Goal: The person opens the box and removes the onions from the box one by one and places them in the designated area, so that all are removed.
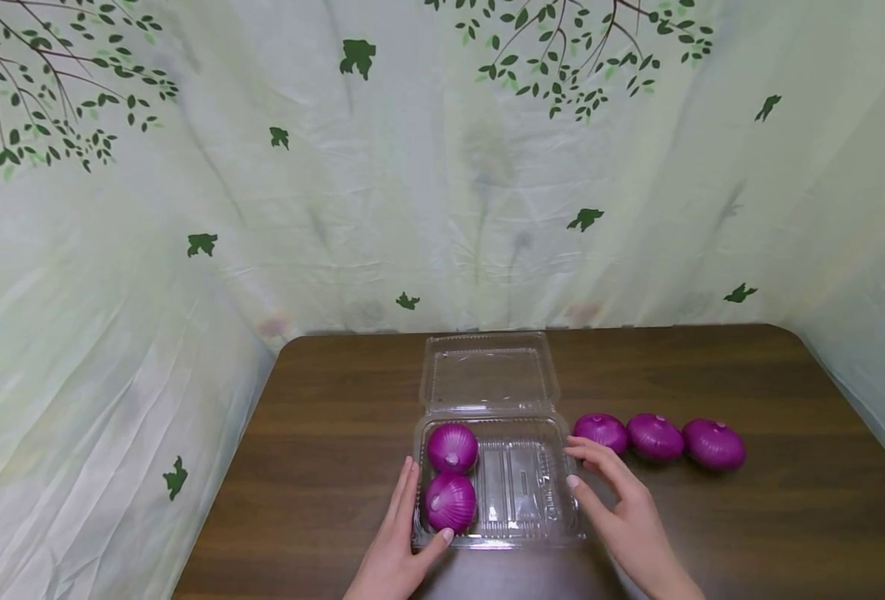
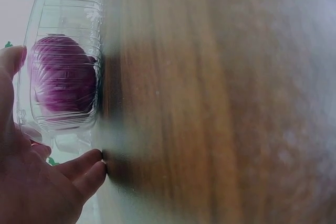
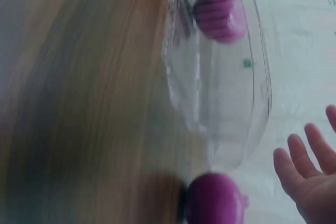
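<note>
A clear plastic clamshell box (image 1: 517, 500) lies with its lid (image 1: 491, 371) folded back. Inside, along its left side, are two purple onions, one farther back (image 1: 452, 448) and one nearer (image 1: 451, 502). At the front left corner my left hand (image 1: 401, 542) rests against the box, its fingers extended along the left wall and the thumb at the front rim. My right hand (image 1: 626, 508) is beside the box's right rim with fingers spread and nothing held. In the right wrist view, those fingers (image 3: 295, 156) are apart from the box.
Three more purple onions stand in a row right of the box: the left one (image 1: 600, 432), the middle one (image 1: 655, 437) and the right one (image 1: 714, 444). The brown wooden table (image 1: 322, 467) ends at a pale leaf-patterned curtain (image 1: 382, 208).
</note>
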`<action>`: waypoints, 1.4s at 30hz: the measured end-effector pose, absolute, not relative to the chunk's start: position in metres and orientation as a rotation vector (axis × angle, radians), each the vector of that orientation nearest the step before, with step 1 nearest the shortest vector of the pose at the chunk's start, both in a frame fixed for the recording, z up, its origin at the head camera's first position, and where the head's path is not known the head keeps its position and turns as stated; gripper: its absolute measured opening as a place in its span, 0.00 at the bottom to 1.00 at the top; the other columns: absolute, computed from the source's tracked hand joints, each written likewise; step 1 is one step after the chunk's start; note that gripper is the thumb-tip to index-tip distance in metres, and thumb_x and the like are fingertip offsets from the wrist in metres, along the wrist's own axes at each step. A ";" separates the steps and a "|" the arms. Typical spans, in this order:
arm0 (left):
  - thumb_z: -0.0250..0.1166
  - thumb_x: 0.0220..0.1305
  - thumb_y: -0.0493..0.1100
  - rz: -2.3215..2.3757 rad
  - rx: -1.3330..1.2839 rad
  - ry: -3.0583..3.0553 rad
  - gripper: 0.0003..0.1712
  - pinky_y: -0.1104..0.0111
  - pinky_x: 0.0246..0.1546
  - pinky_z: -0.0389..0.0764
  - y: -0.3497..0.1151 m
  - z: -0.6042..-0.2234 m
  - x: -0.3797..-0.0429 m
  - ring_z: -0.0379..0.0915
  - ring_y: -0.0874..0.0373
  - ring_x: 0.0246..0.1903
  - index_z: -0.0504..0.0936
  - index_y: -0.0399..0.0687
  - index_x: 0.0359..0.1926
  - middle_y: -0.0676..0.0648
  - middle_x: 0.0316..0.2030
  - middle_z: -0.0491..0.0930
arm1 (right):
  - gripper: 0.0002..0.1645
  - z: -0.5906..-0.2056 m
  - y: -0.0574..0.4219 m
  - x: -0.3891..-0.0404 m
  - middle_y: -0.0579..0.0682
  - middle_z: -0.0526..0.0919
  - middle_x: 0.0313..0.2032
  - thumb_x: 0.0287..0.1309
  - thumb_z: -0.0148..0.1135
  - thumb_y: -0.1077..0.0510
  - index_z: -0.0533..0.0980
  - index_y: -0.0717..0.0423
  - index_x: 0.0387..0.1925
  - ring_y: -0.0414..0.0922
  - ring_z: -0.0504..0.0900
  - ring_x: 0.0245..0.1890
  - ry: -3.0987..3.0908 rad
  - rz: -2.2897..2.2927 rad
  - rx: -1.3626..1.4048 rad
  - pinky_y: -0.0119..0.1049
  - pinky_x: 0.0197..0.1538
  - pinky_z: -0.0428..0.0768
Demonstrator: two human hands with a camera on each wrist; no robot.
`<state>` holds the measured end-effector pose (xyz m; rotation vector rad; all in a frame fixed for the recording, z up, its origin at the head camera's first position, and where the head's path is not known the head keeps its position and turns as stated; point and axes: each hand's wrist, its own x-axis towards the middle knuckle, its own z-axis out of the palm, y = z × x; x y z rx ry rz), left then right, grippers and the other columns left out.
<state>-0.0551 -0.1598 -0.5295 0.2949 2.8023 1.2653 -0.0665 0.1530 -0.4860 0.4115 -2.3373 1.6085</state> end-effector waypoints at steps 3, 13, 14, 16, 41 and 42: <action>0.65 0.62 0.64 1.265 0.301 2.803 0.56 0.41 0.61 0.64 -0.160 -0.529 -0.055 0.48 0.45 0.72 0.43 0.54 0.79 0.49 0.78 0.40 | 0.23 -0.489 0.142 -0.066 0.49 0.74 0.62 0.63 0.64 0.64 0.76 0.46 0.58 0.43 0.69 0.64 -2.361 1.623 0.464 0.25 0.63 0.67; 0.65 0.61 0.65 1.259 0.285 2.795 0.57 0.39 0.60 0.65 -0.160 -0.529 -0.055 0.49 0.43 0.72 0.43 0.54 0.79 0.47 0.78 0.41 | 0.25 -0.490 0.103 -0.067 0.48 0.76 0.60 0.59 0.67 0.66 0.77 0.45 0.56 0.47 0.74 0.60 -2.310 1.641 0.585 0.32 0.61 0.72; 0.65 0.61 0.65 1.261 0.283 2.795 0.57 0.40 0.60 0.65 -0.160 -0.529 -0.055 0.49 0.43 0.72 0.43 0.54 0.79 0.47 0.78 0.41 | 0.25 -0.490 0.100 -0.067 0.48 0.76 0.60 0.59 0.67 0.65 0.77 0.44 0.56 0.48 0.75 0.60 -2.315 1.641 0.590 0.34 0.61 0.73; 0.66 0.60 0.64 1.265 0.281 2.796 0.57 0.40 0.60 0.65 -0.160 -0.529 -0.055 0.49 0.43 0.72 0.43 0.55 0.79 0.47 0.77 0.42 | 0.23 -0.489 0.095 -0.069 0.47 0.76 0.60 0.60 0.67 0.63 0.77 0.44 0.56 0.47 0.74 0.60 -2.328 1.649 0.599 0.37 0.60 0.74; 0.66 0.61 0.64 1.278 0.322 2.825 0.56 0.44 0.61 0.66 -0.160 -0.531 -0.056 0.49 0.45 0.72 0.45 0.51 0.79 0.46 0.77 0.44 | 0.28 -0.502 0.049 -0.121 0.51 0.70 0.66 0.63 0.64 0.57 0.72 0.50 0.64 0.51 0.70 0.64 -2.583 1.725 0.539 0.53 0.61 0.72; 0.66 0.60 0.63 1.283 0.323 2.825 0.56 0.44 0.62 0.65 -0.160 -0.531 -0.056 0.49 0.45 0.72 0.45 0.51 0.79 0.45 0.77 0.44 | 0.28 -0.503 0.048 -0.122 0.51 0.71 0.65 0.63 0.64 0.57 0.71 0.51 0.65 0.51 0.70 0.63 -2.584 1.734 0.538 0.52 0.61 0.73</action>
